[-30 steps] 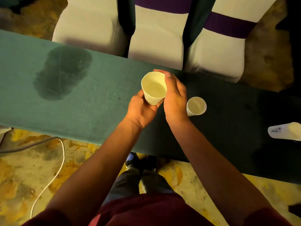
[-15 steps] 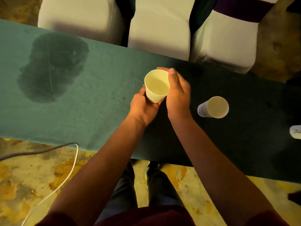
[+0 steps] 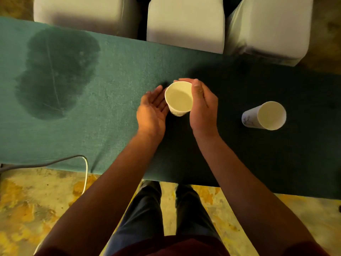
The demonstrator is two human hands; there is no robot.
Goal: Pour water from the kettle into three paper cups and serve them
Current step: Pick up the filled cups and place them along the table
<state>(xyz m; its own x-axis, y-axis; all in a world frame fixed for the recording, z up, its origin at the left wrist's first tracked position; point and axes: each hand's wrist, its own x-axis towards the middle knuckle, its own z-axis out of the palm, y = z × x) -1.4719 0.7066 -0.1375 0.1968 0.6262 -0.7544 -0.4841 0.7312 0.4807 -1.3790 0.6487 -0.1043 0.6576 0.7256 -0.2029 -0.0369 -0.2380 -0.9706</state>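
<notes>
Right hand [image 3: 203,109] wraps the filled cup [image 3: 178,98] mid-bench [image 3: 114,85], likely steadying it; left hand [image 3: 152,109] spread open beside it, palm up; second cup [image 3: 264,116] stands well right.

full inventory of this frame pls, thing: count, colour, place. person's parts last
paper cup held: 1, white, table centre, between both hands, liquid inside
paper cup standing free: 1, white with dark print, on table to the right, contents unclear
table cloth: 1, green, across the frame
wet patch: 1, dark, on cloth at left
chairs: 3, white covers, along the table's far side
cable: 1, white and grey, on floor at lower left
floor: 1, mottled yellow-beige, near side
left hand: 1, open, palm beside the held cup's left side
right hand: 1, wrapped round the held cup's right side
legs: 2, dark trousers, bottom centre
</notes>
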